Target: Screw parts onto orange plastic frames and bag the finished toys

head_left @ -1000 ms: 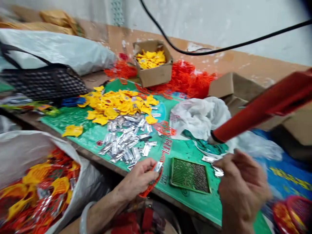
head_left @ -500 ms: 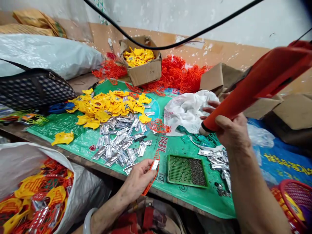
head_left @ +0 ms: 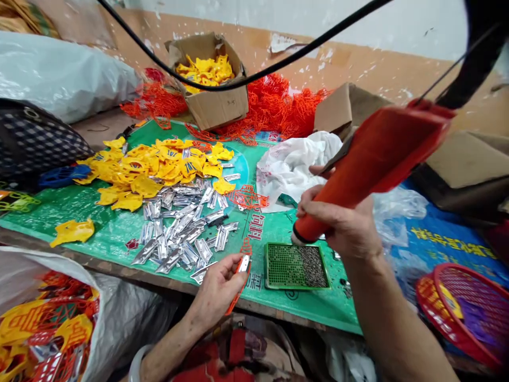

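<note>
My left hand (head_left: 217, 289) pinches an orange plastic lattice piece (head_left: 235, 302) with a small silver metal plate (head_left: 244, 263) on it, above the front edge of the table. My right hand (head_left: 352, 231) is wrapped round a red electric screwdriver (head_left: 361, 159), tilted with its tip pointing down and left. That tip is over the back edge of a green perforated tray (head_left: 267, 268); I cannot tell whether it touches. Small dark screws (head_left: 317, 268) fill the tray's right part. Left of the tray lies a pile of silver metal plates (head_left: 178, 233).
Yellow plastic pieces (head_left: 147, 170) are heaped behind the plates. A cardboard box (head_left: 222, 109) of yellow pieces and orange lattices (head_left: 286, 111) stand at the back. A white sack (head_left: 99, 286) sits front left, a red basket (head_left: 441, 313) right. A black cable (head_left: 278, 71) crosses above.
My right hand has brought the screwdriver down and left, from beside the white cloth to the tray's back edge. The left hand still holds the lattice piece. The view has shifted slightly.
</note>
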`<state>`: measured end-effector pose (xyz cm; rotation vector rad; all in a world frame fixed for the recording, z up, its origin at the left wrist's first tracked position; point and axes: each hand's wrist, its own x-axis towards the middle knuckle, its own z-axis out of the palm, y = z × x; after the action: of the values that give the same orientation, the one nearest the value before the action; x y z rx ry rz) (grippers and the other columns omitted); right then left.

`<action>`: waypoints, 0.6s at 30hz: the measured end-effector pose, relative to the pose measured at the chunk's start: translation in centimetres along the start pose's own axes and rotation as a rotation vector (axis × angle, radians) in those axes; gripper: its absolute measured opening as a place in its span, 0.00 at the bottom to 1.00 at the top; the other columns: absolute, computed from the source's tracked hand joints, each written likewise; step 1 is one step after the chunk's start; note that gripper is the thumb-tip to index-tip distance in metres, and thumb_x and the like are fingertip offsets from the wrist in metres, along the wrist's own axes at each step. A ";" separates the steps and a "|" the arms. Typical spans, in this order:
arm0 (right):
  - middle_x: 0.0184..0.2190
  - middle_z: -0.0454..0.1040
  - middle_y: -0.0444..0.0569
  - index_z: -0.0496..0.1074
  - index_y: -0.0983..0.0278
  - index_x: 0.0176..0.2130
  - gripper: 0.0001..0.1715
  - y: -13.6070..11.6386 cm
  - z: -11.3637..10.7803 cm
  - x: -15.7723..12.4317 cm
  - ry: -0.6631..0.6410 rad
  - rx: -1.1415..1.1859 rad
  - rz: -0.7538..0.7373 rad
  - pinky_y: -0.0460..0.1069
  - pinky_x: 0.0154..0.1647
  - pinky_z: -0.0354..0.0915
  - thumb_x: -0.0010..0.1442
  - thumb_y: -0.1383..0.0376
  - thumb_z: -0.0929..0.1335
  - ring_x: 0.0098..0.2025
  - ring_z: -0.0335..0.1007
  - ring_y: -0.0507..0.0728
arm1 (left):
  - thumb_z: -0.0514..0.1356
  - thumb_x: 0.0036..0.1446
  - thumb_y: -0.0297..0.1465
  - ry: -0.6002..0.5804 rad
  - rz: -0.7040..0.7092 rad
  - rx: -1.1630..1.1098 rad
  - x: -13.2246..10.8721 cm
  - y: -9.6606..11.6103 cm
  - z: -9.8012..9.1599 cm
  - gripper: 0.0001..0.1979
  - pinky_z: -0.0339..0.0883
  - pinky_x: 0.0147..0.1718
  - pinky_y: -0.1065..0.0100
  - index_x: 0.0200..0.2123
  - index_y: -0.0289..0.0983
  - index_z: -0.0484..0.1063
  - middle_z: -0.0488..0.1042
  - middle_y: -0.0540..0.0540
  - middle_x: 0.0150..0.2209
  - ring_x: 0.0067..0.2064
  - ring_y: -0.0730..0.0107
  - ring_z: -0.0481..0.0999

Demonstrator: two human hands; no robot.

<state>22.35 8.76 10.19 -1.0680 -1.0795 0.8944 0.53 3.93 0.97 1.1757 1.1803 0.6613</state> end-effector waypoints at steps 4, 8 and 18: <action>0.24 0.72 0.42 0.72 0.62 0.28 0.09 2.0 0.0 -3.1 -0.030 -0.018 0.028 0.50 0.26 0.68 0.45 0.65 0.75 0.24 0.69 0.52 | 0.57 0.55 0.31 -0.032 0.018 -0.005 0.3 -0.8 -0.1 0.18 0.66 0.40 0.66 0.49 0.34 0.74 0.78 0.48 0.33 0.38 0.62 0.75; 0.24 0.71 0.42 0.72 0.61 0.25 0.07 3.3 0.1 -4.6 -0.020 -0.073 0.021 0.51 0.26 0.70 0.47 0.64 0.73 0.24 0.68 0.52 | 0.57 0.56 0.32 -0.034 0.009 -0.043 0.5 -1.3 0.0 0.17 0.66 0.40 0.66 0.49 0.34 0.74 0.78 0.48 0.34 0.39 0.62 0.75; 0.22 0.71 0.42 0.70 0.62 0.25 0.07 4.1 1.2 -4.6 0.041 0.028 0.032 0.51 0.27 0.66 0.45 0.67 0.73 0.24 0.66 0.52 | 0.56 0.56 0.29 -0.026 0.024 -0.005 0.5 -1.0 0.3 0.14 0.64 0.37 0.69 0.45 0.34 0.74 0.77 0.49 0.34 0.36 0.65 0.74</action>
<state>19.78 5.75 5.25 -1.0788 -1.0154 0.9070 0.81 3.91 -0.19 1.1924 1.1433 0.6650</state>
